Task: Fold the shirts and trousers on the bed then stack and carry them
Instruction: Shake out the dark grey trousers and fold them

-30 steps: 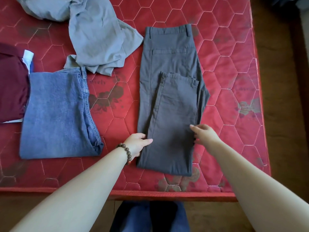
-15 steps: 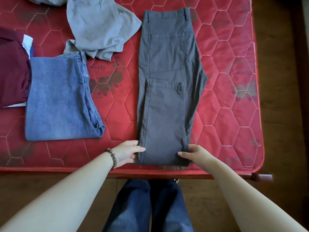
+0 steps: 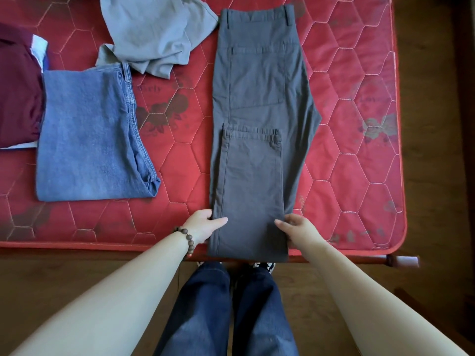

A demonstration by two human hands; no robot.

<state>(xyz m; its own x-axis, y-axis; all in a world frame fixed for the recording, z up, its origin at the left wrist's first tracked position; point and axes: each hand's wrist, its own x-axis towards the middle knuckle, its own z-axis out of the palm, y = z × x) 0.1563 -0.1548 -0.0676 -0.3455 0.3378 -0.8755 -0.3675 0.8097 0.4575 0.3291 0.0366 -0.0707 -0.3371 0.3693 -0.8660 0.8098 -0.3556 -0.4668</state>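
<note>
The gray trousers [image 3: 257, 140] lay folded on the red bed [image 3: 359, 176]. The left hand [image 3: 203, 226] pinched their near fold at 7 o'clock, and the right hand [image 3: 298, 229] pinched it at 5 o'clock. Folded jeans [image 3: 87, 140] lay at 9 o'clock.

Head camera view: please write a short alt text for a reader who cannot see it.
Two bare hands, left hand and right hand, grip the near folded end of dark grey trousers lying lengthwise on a red mattress. Left of them lie folded blue jeans, a maroon garment and a crumpled light grey garment.
</note>
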